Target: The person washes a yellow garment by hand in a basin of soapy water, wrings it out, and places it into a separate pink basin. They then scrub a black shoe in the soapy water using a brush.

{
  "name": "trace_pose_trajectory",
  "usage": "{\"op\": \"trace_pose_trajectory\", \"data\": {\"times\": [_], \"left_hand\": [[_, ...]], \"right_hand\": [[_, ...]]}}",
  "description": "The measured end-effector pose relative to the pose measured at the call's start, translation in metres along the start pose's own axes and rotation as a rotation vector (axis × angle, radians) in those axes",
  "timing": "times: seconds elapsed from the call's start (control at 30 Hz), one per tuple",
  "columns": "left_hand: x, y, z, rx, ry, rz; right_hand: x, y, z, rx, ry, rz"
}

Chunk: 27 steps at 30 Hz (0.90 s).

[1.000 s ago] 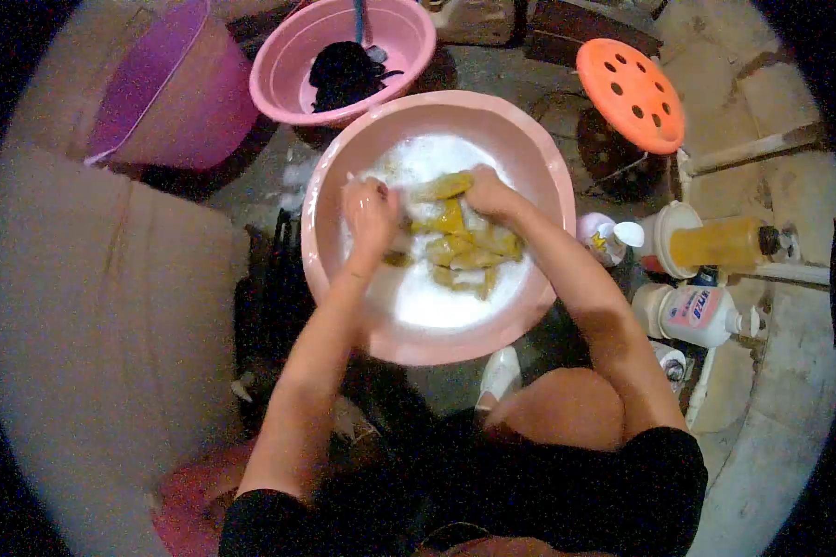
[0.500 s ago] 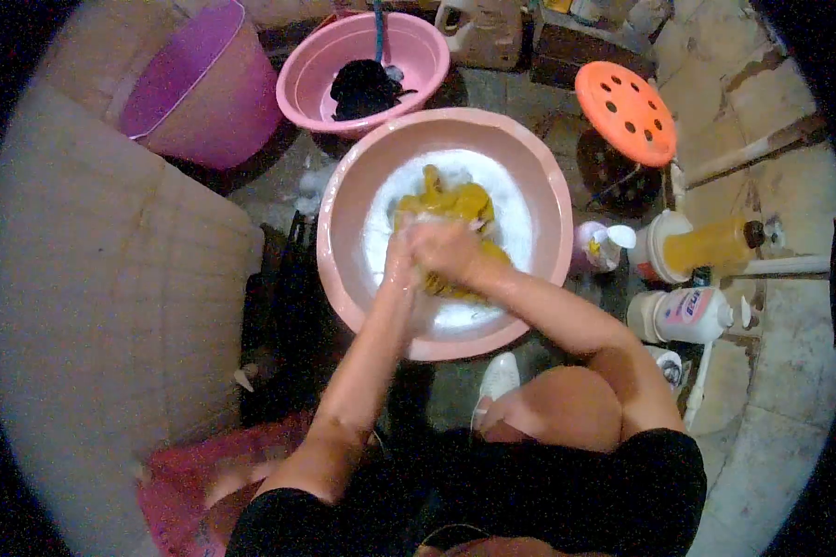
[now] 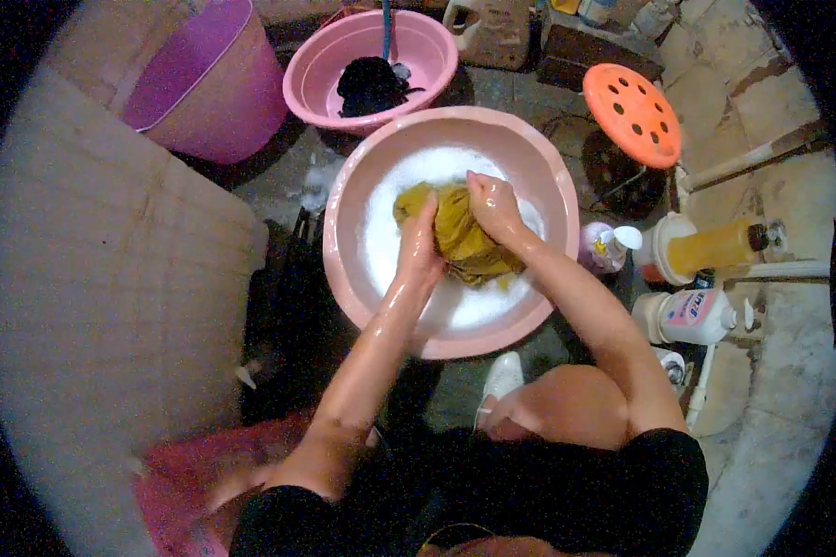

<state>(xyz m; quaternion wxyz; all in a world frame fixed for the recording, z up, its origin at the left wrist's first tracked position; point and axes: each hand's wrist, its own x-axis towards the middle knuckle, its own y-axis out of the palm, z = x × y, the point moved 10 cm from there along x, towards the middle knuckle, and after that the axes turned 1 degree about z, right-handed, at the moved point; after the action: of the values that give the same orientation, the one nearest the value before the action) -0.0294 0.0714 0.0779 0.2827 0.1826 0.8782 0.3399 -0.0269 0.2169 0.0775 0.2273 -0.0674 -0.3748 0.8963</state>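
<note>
A wet, mustard-yellow cloth [image 3: 464, 232], perhaps a garment, is bunched over foamy white suds inside a large pink basin [image 3: 348, 269]. My left hand [image 3: 422, 243] grips its left side, the thumb lying over the fabric. At the cloth's upper right, my right hand [image 3: 494, 206] is closed around a fold of it. Both hands are wet, and a stretch of fabric spans the space between them. The cloth's underside is hidden.
Behind stand a smaller pink basin [image 3: 297, 88] with black cloth [image 3: 372, 86] and a purple bucket [image 3: 223, 102]. To the right are an orange stool [image 3: 633, 115], a pump bottle [image 3: 601, 246], a yellow-liquid bottle [image 3: 715, 245] and a white bottle [image 3: 701, 317].
My hands were pressed together over the cloth, blurred by motion. Now they are apart, left and right, with the yellow cloth lifted and spread between them.
</note>
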Motion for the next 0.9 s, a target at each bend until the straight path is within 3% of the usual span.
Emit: {"op": "trace_pose_trajectory", "data": {"times": [0.03, 0.1, 0.13, 0.2, 0.27, 0.3, 0.37, 0.43, 0.5, 0.53, 0.6, 0.63, 0.67, 0.7, 0.77, 0.83, 0.87, 0.9], "left_hand": [[0.008, 0.001, -0.012, 0.035, 0.049, 0.076], [0.008, -0.022, -0.050, 0.341, 0.181, -0.049], [0.010, -0.034, -0.060, 0.520, 0.127, -0.143], [0.026, -0.055, -0.057, 0.500, 0.129, -0.124], [0.026, -0.061, -0.047, 0.527, 0.099, -0.110], [0.027, -0.062, -0.039, 0.522, 0.093, -0.109], [0.034, -0.078, -0.024, 0.499, 0.100, -0.192], [0.039, -0.084, -0.011, 0.333, 0.049, -0.122], [0.039, -0.090, 0.021, 0.073, -0.227, -0.098], [0.039, -0.088, 0.023, 0.051, -0.247, -0.069], [0.037, -0.086, 0.019, 0.013, -0.215, -0.050], [0.034, -0.079, 0.014, -0.020, -0.185, -0.026], [0.028, -0.077, -0.002, 0.183, 0.008, -0.058], [0.024, -0.072, 0.007, 0.180, 0.009, -0.058], [0.016, -0.058, 0.019, 0.540, 0.087, -0.039], [0.003, -0.039, 0.038, 0.614, 0.135, 0.044], [-0.004, -0.027, 0.047, 0.688, 0.174, 0.129], [-0.007, -0.026, 0.054, 0.684, 0.171, 0.129]], "right_hand": [[0.009, -0.008, -0.019, 0.041, 0.064, -0.034], [0.005, -0.022, -0.033, 0.071, 0.127, -0.028], [-0.002, -0.049, -0.018, 0.077, 0.145, -0.074], [-0.002, -0.071, -0.025, 0.084, 0.166, -0.133], [-0.001, -0.050, -0.041, 0.118, 0.085, 0.073], [-0.003, -0.052, -0.038, 0.112, 0.090, 0.075], [-0.014, -0.028, -0.033, -0.134, 0.189, 0.397], [-0.021, -0.024, -0.023, -0.158, 0.137, 0.457], [-0.018, -0.048, 0.026, -0.123, -0.308, 0.164], [-0.016, -0.047, 0.028, -0.123, -0.313, 0.171], [-0.006, -0.069, -0.003, 0.336, 0.031, -0.007], [0.001, -0.065, -0.017, 0.334, 0.028, -0.004], [0.010, -0.060, -0.055, 0.384, 0.125, -0.056], [0.013, -0.058, -0.084, 0.433, 0.221, -0.111], [0.010, -0.056, -0.092, 0.447, 0.280, -0.101], [0.007, -0.073, -0.061, -0.210, 0.120, -0.133], [0.004, -0.073, -0.054, -0.212, 0.122, -0.131], [0.003, -0.070, -0.026, -0.270, -0.052, -0.132]]}}
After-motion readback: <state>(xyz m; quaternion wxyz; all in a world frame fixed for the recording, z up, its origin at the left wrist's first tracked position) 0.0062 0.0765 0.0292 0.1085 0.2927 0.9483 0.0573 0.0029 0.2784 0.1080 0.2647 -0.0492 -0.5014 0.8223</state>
